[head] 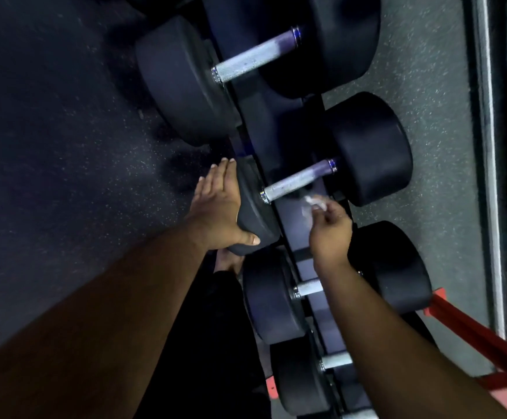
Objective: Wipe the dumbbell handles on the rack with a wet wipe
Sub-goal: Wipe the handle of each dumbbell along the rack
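A single head-worn camera looks steeply down from close above the dumbbell rack (291,152), facing forward over the person's outstretched forearms; the rack runs up the frame, floor (49,131) at left.

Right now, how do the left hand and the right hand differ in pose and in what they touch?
The left hand lies flat, fingers straight, on the dumbbell's near head; the right hand is curled, pinching the wet wipe. The left hand rests on black rubber; the right hand hovers just beside the handle. Both attend to the same dumbbell.
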Demonstrator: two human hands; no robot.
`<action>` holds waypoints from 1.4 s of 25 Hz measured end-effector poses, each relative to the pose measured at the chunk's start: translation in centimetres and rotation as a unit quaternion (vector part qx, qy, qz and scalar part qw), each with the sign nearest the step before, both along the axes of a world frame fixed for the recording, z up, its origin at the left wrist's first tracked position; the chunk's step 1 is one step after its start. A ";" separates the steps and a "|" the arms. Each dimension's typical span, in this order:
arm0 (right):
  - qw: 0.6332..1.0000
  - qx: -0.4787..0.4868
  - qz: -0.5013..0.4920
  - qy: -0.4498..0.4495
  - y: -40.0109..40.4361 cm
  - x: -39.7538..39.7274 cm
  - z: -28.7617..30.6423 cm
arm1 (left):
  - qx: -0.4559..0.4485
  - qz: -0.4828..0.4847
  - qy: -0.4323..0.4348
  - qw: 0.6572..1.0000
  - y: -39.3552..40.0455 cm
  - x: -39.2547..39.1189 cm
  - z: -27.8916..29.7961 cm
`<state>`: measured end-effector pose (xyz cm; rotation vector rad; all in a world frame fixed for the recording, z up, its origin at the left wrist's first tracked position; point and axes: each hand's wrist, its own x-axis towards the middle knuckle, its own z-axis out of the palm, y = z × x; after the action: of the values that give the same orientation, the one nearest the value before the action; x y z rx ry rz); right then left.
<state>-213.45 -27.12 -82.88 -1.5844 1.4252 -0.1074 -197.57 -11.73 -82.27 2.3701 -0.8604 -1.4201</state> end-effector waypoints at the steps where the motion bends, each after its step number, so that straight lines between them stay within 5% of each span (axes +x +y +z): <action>1: 0.982 0.060 -0.175 -0.042 -0.2 1.6 -0.5 | 0.000 0.001 0.001 1.000 0.0 0.0 -0.1; 5: 0.868 0.173 -0.444 -0.142 0.5 8.1 -0.7 | -0.006 0.004 -0.004 1.000 0.1 -0.1 -0.4; 14: 0.870 0.222 -0.404 -0.176 -1.4 9.3 0.3 | -0.014 0.003 0.005 1.000 0.2 0.3 -0.4; 17: 0.844 0.252 -0.424 -0.210 -2.4 9.8 0.1 | -0.011 0.004 -0.006 1.000 0.2 -0.1 -0.1; 22: 0.883 0.228 -0.378 -0.159 -1.0 8.9 -0.1 | -0.007 -0.001 -0.009 1.000 0.0 -0.2 -0.1; 28: 0.871 0.225 -0.396 -0.182 -1.0 9.9 -1.6 | 0.003 0.011 -0.010 1.000 -0.1 -0.3 0.1; 35: 0.959 0.268 -0.073 -0.050 2.6 4.0 2.4 | 0.000 0.019 0.002 1.000 0.0 -0.2 0.1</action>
<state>-209.47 -24.57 -80.51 -1.0156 1.3463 0.1055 -197.76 -11.70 -82.17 2.3696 -0.8113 -1.4088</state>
